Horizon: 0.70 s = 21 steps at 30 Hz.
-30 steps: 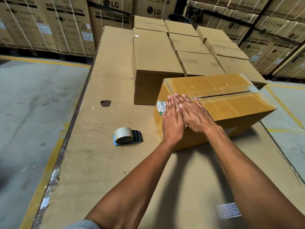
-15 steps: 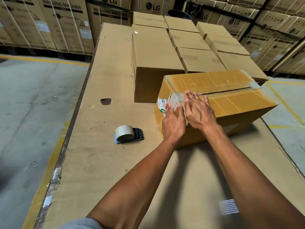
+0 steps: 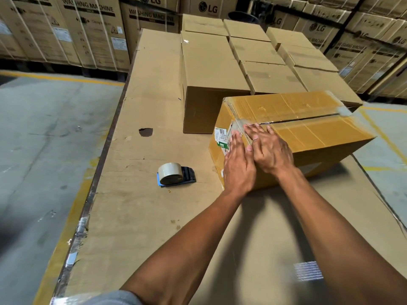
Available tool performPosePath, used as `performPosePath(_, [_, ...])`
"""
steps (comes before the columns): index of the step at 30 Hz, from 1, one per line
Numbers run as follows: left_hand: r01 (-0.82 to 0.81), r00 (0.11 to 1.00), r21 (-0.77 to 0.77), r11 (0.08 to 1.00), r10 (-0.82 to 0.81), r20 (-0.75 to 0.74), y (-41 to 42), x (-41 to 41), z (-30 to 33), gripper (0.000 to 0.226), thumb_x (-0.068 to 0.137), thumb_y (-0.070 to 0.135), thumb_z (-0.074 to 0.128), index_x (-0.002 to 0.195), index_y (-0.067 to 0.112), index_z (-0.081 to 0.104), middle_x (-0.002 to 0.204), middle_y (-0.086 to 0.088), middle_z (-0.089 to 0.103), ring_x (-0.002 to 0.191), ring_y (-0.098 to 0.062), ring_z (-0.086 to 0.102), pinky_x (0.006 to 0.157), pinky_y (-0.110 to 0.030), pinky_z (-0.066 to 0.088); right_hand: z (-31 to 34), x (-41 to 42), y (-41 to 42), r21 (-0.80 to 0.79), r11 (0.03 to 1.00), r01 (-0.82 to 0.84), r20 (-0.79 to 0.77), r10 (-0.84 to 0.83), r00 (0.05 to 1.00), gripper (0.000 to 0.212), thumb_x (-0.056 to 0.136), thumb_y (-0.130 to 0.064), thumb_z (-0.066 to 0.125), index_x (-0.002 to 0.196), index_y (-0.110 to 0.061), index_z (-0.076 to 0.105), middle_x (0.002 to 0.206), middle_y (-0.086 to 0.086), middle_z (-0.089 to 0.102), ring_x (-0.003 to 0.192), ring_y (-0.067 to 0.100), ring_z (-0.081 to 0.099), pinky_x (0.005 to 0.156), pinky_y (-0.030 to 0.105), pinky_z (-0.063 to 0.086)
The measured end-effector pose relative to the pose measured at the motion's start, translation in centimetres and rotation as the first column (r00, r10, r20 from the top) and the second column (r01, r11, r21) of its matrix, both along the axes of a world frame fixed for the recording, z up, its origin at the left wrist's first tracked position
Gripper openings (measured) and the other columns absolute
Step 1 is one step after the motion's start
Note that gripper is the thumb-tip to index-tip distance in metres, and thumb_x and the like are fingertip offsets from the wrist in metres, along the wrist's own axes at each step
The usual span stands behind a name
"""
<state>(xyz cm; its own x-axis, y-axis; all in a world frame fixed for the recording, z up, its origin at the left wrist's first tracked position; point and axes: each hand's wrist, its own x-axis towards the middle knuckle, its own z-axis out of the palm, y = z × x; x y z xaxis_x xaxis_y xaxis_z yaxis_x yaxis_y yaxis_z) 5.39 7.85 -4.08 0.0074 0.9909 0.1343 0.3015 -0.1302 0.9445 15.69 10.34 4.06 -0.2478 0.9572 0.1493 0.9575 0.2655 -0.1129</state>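
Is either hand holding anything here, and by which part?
Nothing is gripped. The left hand lies flat on the cardboard box, on its labelled end; the right hand presses clear tape at the top edge.

I see a long surface [image 3: 154, 216] covered in brown cardboard, running from the bottom of the frame to the upper centre. Its left edge is a dark strip with scraps of silvery tape. A tape dispenser [image 3: 176, 177] lies left of centre, near a taped box [image 3: 319, 137] at centre right. Behind that box stands a plain box [image 3: 211, 84], with rows of smaller boxes [image 3: 271, 75] beside it toward the upper right. A dark hole [image 3: 146, 132] breaks the cardboard at centre left.
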Motion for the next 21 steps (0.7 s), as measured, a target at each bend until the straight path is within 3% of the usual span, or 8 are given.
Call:
performPosePath(4, [-0.029, 1.0, -0.086, 0.996, 0.028, -0.011, -0.6, 0.5, -0.3, 0.075, 0.112, 0.061, 0.012, 0.175, 0.022, 0.004, 0.183, 0.005, 0.006, 0.168, -0.008, 0.005, 0.137, -0.042, 0.013, -0.4, -0.1, -0.4, 0.028, 0.997, 0.068, -0.009, -0.068, 0.998, 0.072, 0.099, -0.037, 0.016, 0.154, -0.009, 0.051, 0.158, 0.014, 0.052, 0.153, 0.028, 0.043, 0.131, 0.043, 0.022])
performPosePath(8, [-0.04, 0.998, -0.169, 0.985, 0.033, -0.047, -0.8, 0.1, 0.4, 0.083, 0.108, 0.072, 0.015, 0.175, 0.022, 0.01, 0.182, 0.0, 0.015, 0.167, -0.022, 0.023, 0.134, -0.045, 0.024, -0.8, -0.2, -0.3, 0.041, 0.993, 0.114, 0.0, -0.114, 0.994, 0.074, 0.099, -0.038, 0.015, 0.152, -0.003, 0.053, 0.157, 0.017, 0.052, 0.154, 0.031, 0.041, 0.132, 0.044, 0.02])
performPosePath(11, [-0.026, 0.999, -0.331, 0.943, 0.016, -0.035, -1.1, -0.6, 0.7, 0.094, 0.102, 0.083, 0.015, 0.174, 0.022, 0.017, 0.17, -0.017, 0.042, 0.151, -0.041, 0.047, 0.124, -0.052, 0.039, -0.8, -0.2, -0.5, 0.034, 0.987, 0.154, -0.004, -0.154, 0.988, 0.078, 0.1, -0.042, 0.011, 0.155, 0.0, 0.047, 0.161, 0.017, 0.048, 0.157, 0.03, 0.036, 0.133, 0.045, 0.017])
performPosePath(13, [-0.012, 1.0, -0.423, 0.906, 0.0, -0.028, -1.4, -1.1, 0.4, 0.103, 0.097, 0.089, 0.015, 0.173, 0.02, 0.019, 0.159, -0.025, 0.053, 0.145, -0.045, 0.053, 0.119, -0.053, 0.043, -0.6, -0.2, -0.6, 0.024, 0.989, 0.147, 0.004, -0.147, 0.989, 0.079, 0.1, -0.044, 0.01, 0.16, -0.002, 0.04, 0.166, 0.015, 0.04, 0.16, 0.029, 0.028, 0.133, 0.045, 0.014])
performPosePath(15, [0.003, 1.0, -0.356, 0.934, -0.008, -0.013, -1.3, -1.4, 0.1, 0.101, 0.1, 0.085, 0.017, 0.174, 0.017, 0.013, 0.174, -0.019, 0.035, 0.158, -0.039, 0.04, 0.128, -0.05, 0.034, -0.2, -0.1, -0.6, -0.001, 0.994, 0.112, 0.043, -0.112, 0.993, 0.077, 0.1, -0.046, 0.01, 0.168, -0.012, 0.021, 0.175, 0.008, 0.02, 0.164, 0.025, 0.011, 0.134, 0.049, 0.006])
performPosePath(18, [0.025, 1.0, -0.119, 0.993, -0.023, 0.013, -0.2, -1.3, 0.3, 0.08, 0.113, 0.065, 0.021, 0.175, 0.019, 0.002, 0.183, 0.0, 0.004, 0.169, -0.016, 0.007, 0.136, -0.037, 0.01, 0.7, 0.4, 0.2, -0.042, 0.999, 0.027, 0.141, -0.02, 0.99, 0.075, 0.101, -0.047, 0.011, 0.169, -0.026, -0.012, 0.176, -0.004, -0.015, 0.163, 0.018, -0.016, 0.131, 0.053, -0.01])
performPosePath(21, [0.063, 0.998, -0.02, 0.998, -0.063, 0.029, 0.8, -1.0, 0.1, 0.071, 0.115, 0.059, 0.017, 0.175, 0.025, -0.001, 0.182, 0.011, -0.005, 0.167, -0.003, -0.006, 0.136, -0.032, 0.004, 0.9, 0.9, 1.0, -0.099, 0.994, -0.051, 0.164, 0.067, 0.984, 0.073, 0.1, -0.045, 0.01, 0.169, -0.03, -0.011, 0.176, -0.012, -0.014, 0.162, 0.013, -0.018, 0.131, 0.054, -0.009])
